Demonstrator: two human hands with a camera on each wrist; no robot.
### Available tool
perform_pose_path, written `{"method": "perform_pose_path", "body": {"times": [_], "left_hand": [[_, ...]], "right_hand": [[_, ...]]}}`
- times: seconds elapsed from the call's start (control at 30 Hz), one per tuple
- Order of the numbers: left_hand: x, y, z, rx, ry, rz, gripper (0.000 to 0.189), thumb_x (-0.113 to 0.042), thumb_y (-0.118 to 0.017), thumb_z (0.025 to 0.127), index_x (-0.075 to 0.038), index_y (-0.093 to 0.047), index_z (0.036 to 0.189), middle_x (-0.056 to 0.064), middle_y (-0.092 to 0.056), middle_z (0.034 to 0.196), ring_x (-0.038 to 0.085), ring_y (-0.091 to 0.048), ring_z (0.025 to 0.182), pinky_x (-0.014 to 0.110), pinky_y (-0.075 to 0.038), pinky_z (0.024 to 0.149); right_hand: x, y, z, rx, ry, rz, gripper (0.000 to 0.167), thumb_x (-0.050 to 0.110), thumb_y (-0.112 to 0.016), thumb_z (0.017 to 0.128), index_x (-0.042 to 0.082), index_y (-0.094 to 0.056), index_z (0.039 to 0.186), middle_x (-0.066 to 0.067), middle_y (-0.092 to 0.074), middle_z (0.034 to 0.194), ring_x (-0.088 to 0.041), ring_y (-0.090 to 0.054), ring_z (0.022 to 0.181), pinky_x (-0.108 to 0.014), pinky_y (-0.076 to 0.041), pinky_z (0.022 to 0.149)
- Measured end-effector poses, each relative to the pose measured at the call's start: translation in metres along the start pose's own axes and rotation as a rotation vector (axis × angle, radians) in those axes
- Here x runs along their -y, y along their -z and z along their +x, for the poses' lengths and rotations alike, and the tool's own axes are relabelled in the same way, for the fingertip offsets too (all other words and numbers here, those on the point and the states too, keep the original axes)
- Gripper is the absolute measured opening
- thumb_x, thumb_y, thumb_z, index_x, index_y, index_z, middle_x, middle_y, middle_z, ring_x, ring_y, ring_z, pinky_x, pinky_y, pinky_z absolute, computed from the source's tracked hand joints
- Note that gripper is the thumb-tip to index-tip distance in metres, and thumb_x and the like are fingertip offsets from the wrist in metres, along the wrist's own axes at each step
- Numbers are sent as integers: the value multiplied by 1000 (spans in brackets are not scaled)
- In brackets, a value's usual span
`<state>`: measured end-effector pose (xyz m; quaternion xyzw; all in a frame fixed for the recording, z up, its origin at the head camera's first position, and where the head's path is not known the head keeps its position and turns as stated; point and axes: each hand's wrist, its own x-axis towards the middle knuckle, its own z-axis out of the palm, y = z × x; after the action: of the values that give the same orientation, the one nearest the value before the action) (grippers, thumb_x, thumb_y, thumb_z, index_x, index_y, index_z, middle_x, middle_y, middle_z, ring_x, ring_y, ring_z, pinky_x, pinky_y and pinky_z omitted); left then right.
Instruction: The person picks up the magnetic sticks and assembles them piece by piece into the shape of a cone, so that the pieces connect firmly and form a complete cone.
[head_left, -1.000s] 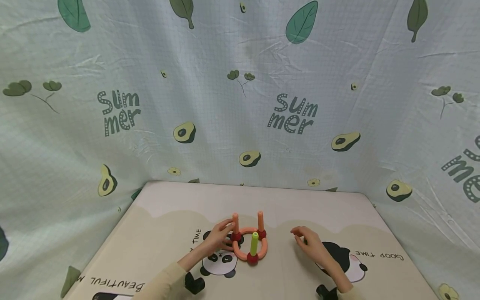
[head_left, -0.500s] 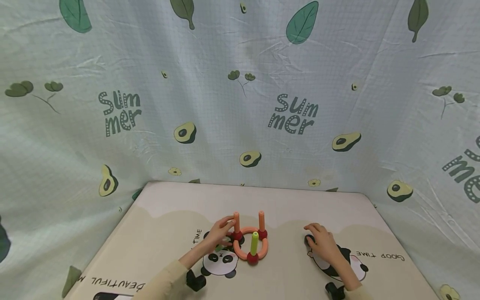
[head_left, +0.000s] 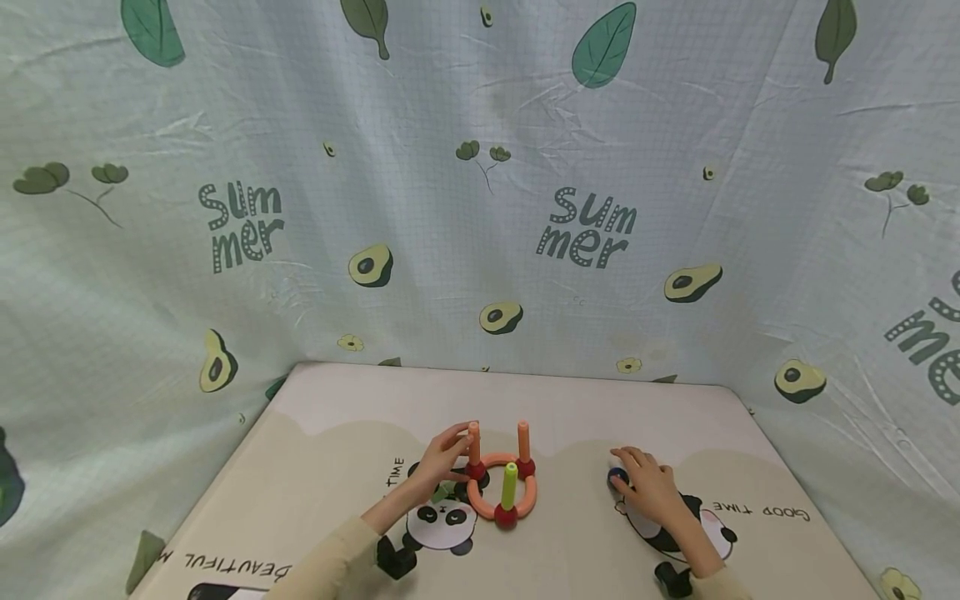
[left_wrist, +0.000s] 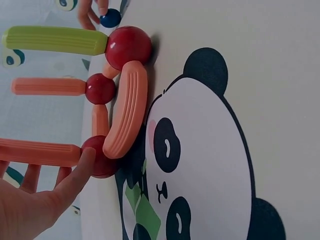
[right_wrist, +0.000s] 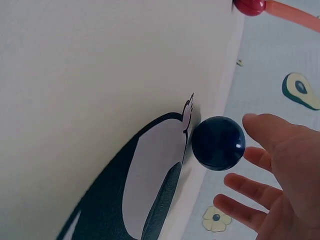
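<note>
A toy frame stands on the table in the head view: curved orange pieces (head_left: 481, 502) joined in a ring by red balls (head_left: 506, 517), with upright rods on the balls. Two rods are orange (head_left: 523, 442), one is lime green (head_left: 509, 487). My left hand (head_left: 441, 458) holds the left orange rod (left_wrist: 42, 152) at its base; one digit presses the red ball below, while other fingers pass behind the rod. To the right, a dark blue ball (right_wrist: 218, 143) lies on the table. My right hand (head_left: 651, 490) is spread around it, thumb tip just off its surface, fingers partly behind it.
The pale table mat (head_left: 570, 550) carries printed pandas and lettering. A light cloth (head_left: 450, 208) with leaf and avocado prints hangs behind the far edge. Dark devices (head_left: 395, 558) sit on both wrists.
My right hand has shifted right and its fingers have spread, so the blue ball now shows beside them. My left hand stays at the rod, with the frame nearly still.
</note>
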<state>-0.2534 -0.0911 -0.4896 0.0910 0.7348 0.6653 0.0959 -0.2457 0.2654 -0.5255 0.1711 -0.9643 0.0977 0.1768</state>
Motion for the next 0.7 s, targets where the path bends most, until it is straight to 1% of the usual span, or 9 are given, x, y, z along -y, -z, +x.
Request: {"method": "perform_pose_path", "body": {"times": [0.27,0.43,0.7], "left_hand": [[-1,-2,3,3,-14,-38,49,-36,-44,92,-11,-38,134,23,-44,129,36,-50,110,48,-50,71],[-1,-3,3,4,-14,-43,51,-37,-42,93,-9,-36,135,25,-44,129,40,-49,111,49,-50,71],[0,-3,7,12,-10,-64,52,-37,-43,92,-6,-36,134,27,-44,128,47,-45,113,47,-50,74]], "right_hand": [[2,2,-2,60,-12,-27,45,27,-68,75,14,-55,116,-8,-55,109,-30,-52,97,-54,-39,71],[4,2,-3,94,-20,-26,42,25,-69,74,16,-56,113,-6,-55,104,-28,-51,93,-52,-39,70],[4,1,-3,97,-19,-20,37,21,-70,74,17,-57,108,-5,-56,100,-27,-51,90,-52,-38,69]]}}
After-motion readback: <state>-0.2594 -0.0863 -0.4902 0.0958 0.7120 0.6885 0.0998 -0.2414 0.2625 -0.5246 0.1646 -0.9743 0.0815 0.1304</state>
